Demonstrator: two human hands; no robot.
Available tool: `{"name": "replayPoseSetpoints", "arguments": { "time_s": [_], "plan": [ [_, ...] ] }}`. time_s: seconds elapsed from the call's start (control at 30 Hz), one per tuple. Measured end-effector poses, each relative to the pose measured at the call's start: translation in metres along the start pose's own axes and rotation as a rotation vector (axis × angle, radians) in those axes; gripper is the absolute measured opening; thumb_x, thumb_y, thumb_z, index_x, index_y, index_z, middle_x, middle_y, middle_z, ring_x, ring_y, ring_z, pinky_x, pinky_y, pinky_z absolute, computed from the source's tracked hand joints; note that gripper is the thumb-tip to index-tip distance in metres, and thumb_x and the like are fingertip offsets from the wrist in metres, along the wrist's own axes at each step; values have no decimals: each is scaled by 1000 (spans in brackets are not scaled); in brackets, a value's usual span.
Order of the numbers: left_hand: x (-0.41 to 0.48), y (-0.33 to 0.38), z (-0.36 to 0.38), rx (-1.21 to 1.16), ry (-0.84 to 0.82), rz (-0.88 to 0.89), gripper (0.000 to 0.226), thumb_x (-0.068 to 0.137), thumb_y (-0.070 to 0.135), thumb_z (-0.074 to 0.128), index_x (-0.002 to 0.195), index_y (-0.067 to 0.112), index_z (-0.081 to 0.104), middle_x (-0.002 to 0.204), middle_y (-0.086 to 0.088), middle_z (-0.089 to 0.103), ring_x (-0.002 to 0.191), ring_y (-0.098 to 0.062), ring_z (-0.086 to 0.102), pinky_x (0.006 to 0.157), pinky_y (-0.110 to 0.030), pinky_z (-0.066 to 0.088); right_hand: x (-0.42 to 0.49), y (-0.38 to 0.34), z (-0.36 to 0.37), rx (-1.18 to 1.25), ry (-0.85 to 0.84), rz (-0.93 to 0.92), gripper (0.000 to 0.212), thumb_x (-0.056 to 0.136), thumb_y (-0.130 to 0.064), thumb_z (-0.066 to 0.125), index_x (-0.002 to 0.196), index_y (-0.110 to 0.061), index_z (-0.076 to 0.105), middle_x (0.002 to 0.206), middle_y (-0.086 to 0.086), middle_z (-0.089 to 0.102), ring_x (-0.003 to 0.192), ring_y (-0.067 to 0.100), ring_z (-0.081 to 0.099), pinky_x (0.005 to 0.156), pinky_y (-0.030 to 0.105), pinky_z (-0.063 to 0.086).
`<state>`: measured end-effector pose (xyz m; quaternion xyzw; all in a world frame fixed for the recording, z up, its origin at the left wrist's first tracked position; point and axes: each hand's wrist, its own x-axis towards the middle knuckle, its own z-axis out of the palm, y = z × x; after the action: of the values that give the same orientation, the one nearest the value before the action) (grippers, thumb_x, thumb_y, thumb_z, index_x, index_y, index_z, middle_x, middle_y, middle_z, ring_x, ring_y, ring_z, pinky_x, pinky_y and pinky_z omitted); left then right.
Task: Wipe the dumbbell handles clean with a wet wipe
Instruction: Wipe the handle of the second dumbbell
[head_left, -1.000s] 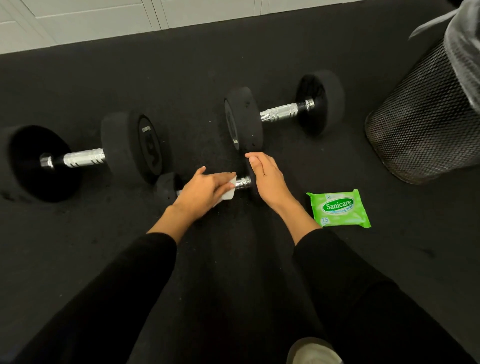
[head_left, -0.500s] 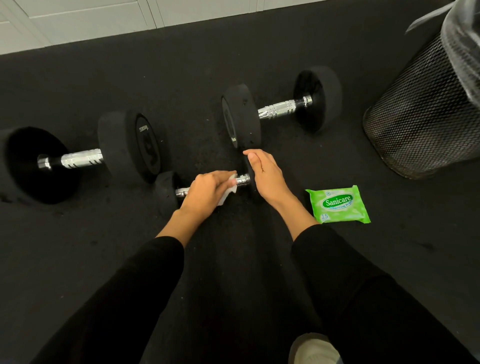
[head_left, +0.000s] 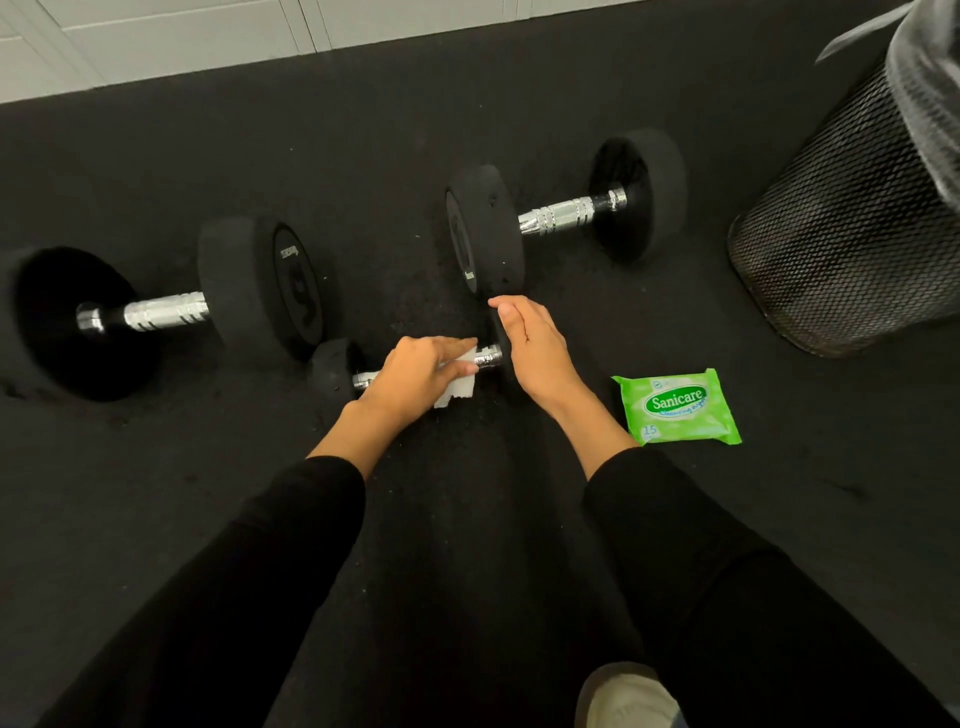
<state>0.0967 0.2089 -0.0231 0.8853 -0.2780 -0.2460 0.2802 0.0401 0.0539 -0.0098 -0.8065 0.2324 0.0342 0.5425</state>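
Observation:
A small black dumbbell (head_left: 332, 370) with a chrome handle lies on the dark floor in front of me. My left hand (head_left: 415, 375) grips a white wet wipe (head_left: 460, 387) wrapped over its handle. My right hand (head_left: 532, 348) rests on the dumbbell's right end, covering most of that weight. A larger dumbbell (head_left: 166, 312) lies at the left. Another dumbbell (head_left: 558, 214) lies behind my hands at the centre right. Both show bare chrome handles.
A green Sanicare wipes pack (head_left: 678, 408) lies on the floor just right of my right wrist. A black mesh bin (head_left: 852, 234) with a grey liner stands at the far right. A white wall (head_left: 208, 36) runs along the back. My shoe (head_left: 626, 696) shows at the bottom.
My left hand has slid the wipe a little back and forth along the small dumbbell's handle, and more of the wipe hangs below it now. My right hand stayed on the end.

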Motion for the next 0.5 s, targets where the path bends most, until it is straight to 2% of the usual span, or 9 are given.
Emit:
{"name": "replayPoseSetpoints", "arguments": {
  "time_s": [0.07, 0.13, 0.2, 0.27, 0.37, 0.43, 0.5],
  "plan": [
    [-2, 3, 2, 84, 23, 63, 42, 97, 22, 54, 138, 16, 50, 139, -5, 54, 128, -20, 51, 109, -33, 38, -1, 0, 0, 8, 7, 1, 38, 104, -33, 27, 130, -24, 53, 138, -2, 42, 111, 2, 39, 91, 21, 30],
    [-9, 3, 6, 253, 22, 169, 51, 96, 7, 53, 145, 16, 40, 149, -5, 43, 138, -18, 39, 115, -26, 23, -2, 1, 0, 9, 2, -2, 37, 104, -34, 27, 129, -25, 53, 138, -2, 42, 111, 2, 39, 91, 21, 30],
    [-19, 1, 11, 356, 16, 240, 65, 93, -3, 52, 150, 15, 27, 157, -4, 26, 146, -16, 22, 115, -21, 6, -4, 2, 0, 13, 8, -13, 37, 104, -33, 27, 128, -25, 53, 137, -2, 43, 111, 2, 40, 91, 21, 30],
    [-24, -2, 15, 395, 21, 259, 67, 93, -4, 51, 151, 14, 22, 159, -5, 20, 147, -17, 16, 116, -23, 3, -5, 3, 0, 16, 23, -23, 36, 104, -33, 28, 128, -25, 54, 136, -2, 44, 110, 2, 41, 92, 21, 30],
    [-14, 5, 15, 354, 19, 189, 60, 96, 4, 50, 150, 13, 26, 155, -9, 31, 144, -22, 28, 117, -31, 19, -5, 3, 1, 12, 26, -23, 36, 104, -32, 28, 127, -26, 54, 136, -2, 44, 110, 2, 41, 92, 21, 31],
    [0, 11, 15, 321, -3, 129, 57, 95, 6, 53, 148, 12, 33, 147, -10, 42, 134, -28, 43, 109, -37, 36, -4, 2, 1, 17, 24, -13, 36, 104, -32, 28, 127, -25, 54, 136, -2, 43, 109, 2, 41, 91, 20, 31],
    [6, 17, 18, 309, -1, 97, 54, 94, 6, 54, 145, 11, 36, 140, -11, 48, 126, -28, 50, 102, -37, 40, -4, 2, 1, 27, 24, -4, 36, 104, -32, 28, 128, -25, 54, 137, -1, 42, 109, 2, 40, 91, 20, 31]
  ]
}}
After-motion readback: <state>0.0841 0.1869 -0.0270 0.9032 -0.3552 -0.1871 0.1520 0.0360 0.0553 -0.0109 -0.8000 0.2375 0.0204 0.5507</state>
